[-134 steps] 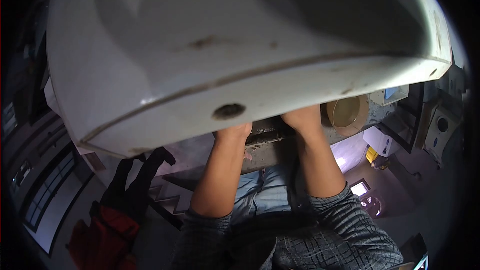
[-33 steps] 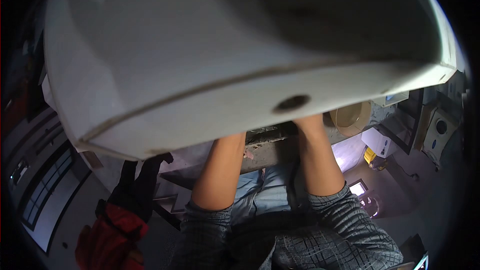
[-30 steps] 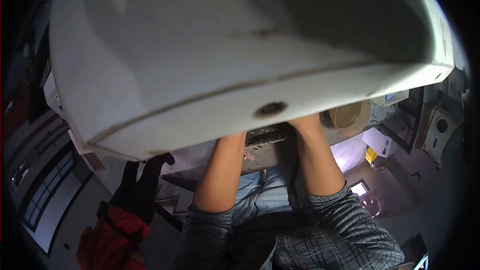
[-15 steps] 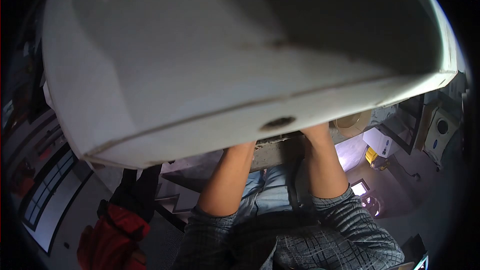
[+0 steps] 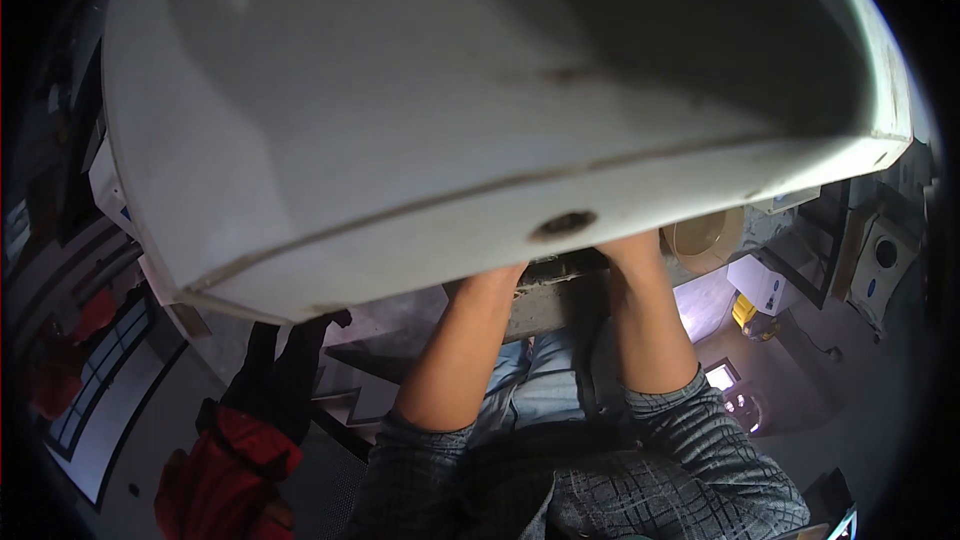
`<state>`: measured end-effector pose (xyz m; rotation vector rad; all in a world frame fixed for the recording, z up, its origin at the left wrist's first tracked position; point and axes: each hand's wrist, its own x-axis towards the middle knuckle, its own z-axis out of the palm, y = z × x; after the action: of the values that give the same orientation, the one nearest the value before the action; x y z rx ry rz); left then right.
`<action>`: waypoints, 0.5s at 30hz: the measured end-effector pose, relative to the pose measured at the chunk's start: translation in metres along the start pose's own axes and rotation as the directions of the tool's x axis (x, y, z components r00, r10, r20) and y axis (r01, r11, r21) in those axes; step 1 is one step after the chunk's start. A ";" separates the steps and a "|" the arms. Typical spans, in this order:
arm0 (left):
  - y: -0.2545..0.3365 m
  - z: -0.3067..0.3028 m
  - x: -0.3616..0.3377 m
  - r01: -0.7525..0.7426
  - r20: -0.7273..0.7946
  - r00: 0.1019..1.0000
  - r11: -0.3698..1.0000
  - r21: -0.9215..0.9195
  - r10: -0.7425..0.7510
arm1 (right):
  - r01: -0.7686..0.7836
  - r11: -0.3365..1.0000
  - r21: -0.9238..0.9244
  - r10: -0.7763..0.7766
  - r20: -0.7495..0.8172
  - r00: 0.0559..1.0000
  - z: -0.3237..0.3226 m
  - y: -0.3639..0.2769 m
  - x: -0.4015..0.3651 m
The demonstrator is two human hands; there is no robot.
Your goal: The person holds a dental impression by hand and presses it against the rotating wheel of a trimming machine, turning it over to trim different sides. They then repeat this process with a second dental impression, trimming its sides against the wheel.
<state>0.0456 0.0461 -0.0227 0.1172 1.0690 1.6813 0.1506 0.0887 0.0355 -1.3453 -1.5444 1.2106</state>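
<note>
A large white housing [image 5: 400,120], with scuffs and a dark oval hole [image 5: 563,225] in its lower edge, fills the upper view. Both my forearms reach up beneath it. Only the wrist end of my left hand [image 5: 500,275] shows, as the housing covers its fingers. My right hand [image 5: 630,246] is visible at its back and wrist, its fingers also hidden. Between the wrists lies the grey, worn edge of a work surface [image 5: 555,305]. What either hand touches is out of sight.
A tan round bowl-like container [image 5: 703,238] sits right of my right wrist. Farther right are a white box [image 5: 757,283], a yellow object [image 5: 742,310] and a white machine [image 5: 884,255]. A person in a red top [image 5: 230,470] is at the left.
The view of the housing has shifted slightly right and its lower edge sits a little higher. More of the tan container shows. My forearms stay nearly in place.
</note>
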 end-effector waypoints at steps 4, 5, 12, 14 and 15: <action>-0.004 -0.005 -0.001 0.037 -0.106 0.994 0.997 0.066 -0.030 | 0.061 0.998 0.005 -0.061 -0.048 0.997 0.004 -0.001 0.002; 0.000 0.001 -0.003 0.035 -0.107 0.994 0.997 0.067 -0.028 | 0.061 0.998 0.007 -0.061 -0.047 0.997 0.004 -0.002 0.002; -0.002 0.003 0.001 0.055 -0.032 0.998 0.996 -0.066 -0.057 | 0.033 0.999 -0.024 -0.033 -0.005 0.999 0.001 -0.001 0.004; 0.001 0.007 -0.001 0.021 -0.011 1.000 0.996 -0.084 -0.022 | 0.072 0.995 -0.066 -0.072 0.003 0.997 0.000 -0.002 0.003; 0.004 0.011 -0.003 0.019 -0.014 1.000 0.995 -0.095 -0.021 | 0.072 0.995 -0.066 -0.072 0.004 0.997 0.001 -0.002 0.002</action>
<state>0.0499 0.0505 -0.0121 0.0327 0.9968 1.7138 0.1492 0.0901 0.0373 -1.3196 -1.6327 1.1249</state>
